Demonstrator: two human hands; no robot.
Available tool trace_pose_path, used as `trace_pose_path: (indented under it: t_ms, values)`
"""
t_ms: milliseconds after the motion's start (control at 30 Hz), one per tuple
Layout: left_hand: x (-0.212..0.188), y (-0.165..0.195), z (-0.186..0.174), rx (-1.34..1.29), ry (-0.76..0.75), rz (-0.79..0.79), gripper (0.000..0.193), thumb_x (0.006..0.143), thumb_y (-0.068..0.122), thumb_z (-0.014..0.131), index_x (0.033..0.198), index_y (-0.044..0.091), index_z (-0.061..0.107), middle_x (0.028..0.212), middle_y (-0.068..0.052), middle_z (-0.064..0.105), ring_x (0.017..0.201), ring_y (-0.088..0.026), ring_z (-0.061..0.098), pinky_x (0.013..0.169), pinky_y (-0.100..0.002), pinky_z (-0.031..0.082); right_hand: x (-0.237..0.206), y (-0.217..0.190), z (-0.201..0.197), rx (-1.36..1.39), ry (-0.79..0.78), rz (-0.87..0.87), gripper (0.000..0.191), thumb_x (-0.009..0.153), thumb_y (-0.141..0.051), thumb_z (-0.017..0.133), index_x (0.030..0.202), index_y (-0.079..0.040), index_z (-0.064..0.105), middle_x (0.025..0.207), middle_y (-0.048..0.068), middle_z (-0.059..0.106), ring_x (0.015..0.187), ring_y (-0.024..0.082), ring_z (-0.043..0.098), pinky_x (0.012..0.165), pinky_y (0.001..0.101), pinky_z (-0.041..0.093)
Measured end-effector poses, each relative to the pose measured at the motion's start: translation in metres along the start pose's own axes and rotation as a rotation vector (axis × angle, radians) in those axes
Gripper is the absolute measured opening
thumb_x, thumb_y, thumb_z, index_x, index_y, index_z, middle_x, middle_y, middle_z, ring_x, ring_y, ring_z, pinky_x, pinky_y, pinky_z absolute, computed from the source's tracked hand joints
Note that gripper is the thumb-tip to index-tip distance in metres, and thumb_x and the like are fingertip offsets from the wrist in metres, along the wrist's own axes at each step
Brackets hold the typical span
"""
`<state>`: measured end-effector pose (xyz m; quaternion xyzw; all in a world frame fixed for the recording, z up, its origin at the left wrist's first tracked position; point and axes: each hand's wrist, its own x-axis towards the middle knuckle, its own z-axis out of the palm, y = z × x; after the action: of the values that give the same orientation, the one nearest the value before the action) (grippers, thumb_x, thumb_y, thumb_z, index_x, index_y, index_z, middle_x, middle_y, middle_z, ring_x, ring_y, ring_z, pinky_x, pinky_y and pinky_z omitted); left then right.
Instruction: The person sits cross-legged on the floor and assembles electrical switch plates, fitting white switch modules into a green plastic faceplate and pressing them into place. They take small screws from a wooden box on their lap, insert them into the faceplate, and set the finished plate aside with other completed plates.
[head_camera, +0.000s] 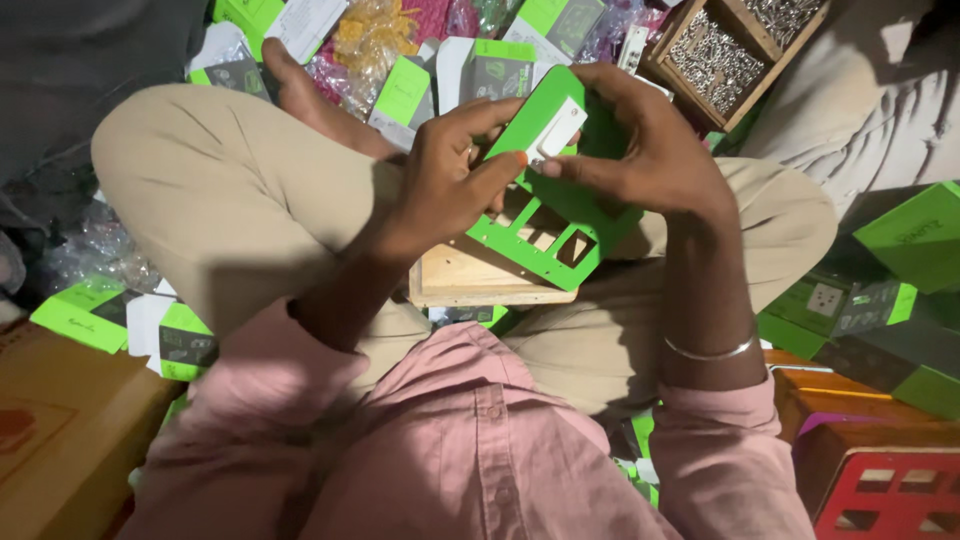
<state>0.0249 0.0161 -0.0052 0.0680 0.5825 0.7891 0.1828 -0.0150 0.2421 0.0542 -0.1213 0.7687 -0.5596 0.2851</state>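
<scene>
Nearest me I see a red crate (885, 495) at lower right and a brown carton (60, 430) at lower left, with flat green-and-grey packets (185, 340) beside my left knee. Above my lap, my left hand (445, 175) and right hand (650, 150) both grip a green plastic plate (560, 215) with rectangular cut-outs, tilted over a small wooden block (480, 275). My left thumb presses a white switch piece (555, 130) against the plate; my right fingers curl round its upper edge. Green boxes (915, 235) stack at right. Farther off lie more green packets (500, 65), crinkled plastic bags (375, 35) and a wooden tray of screws (715, 55).
</scene>
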Motion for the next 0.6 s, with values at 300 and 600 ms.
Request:
trace_pose_path:
  t_ms: [300,600]
  values:
    - [-0.0005,-0.0043,-0.0005,0.004,0.020,-0.009,0.045,0.097,-0.004,0.063,0.142,-0.004,0.058,0.112,-0.008,0.064,0.067,-0.006,0.062,0.053,-0.020,0.052,-0.0010,-0.0022,0.0078,-0.107,0.034,-0.066,0.061,0.085,-0.010,0.086,0.135,0.003,0.053,0.122,0.009,0.067,0.115,0.013,0.062,0.102,0.0299,0.052]
    - [-0.0008,0.0042,0.0001,0.056,-0.017,0.008,0.044,0.098,-0.004,0.062,0.141,-0.004,0.059,0.115,-0.009,0.064,0.072,-0.006,0.063,0.055,-0.020,0.052,-0.0004,0.0000,0.0072,-0.146,0.037,-0.032,0.058,0.083,-0.011,0.086,0.130,0.003,0.056,0.114,0.010,0.068,0.107,0.014,0.063,0.095,0.0307,0.054]
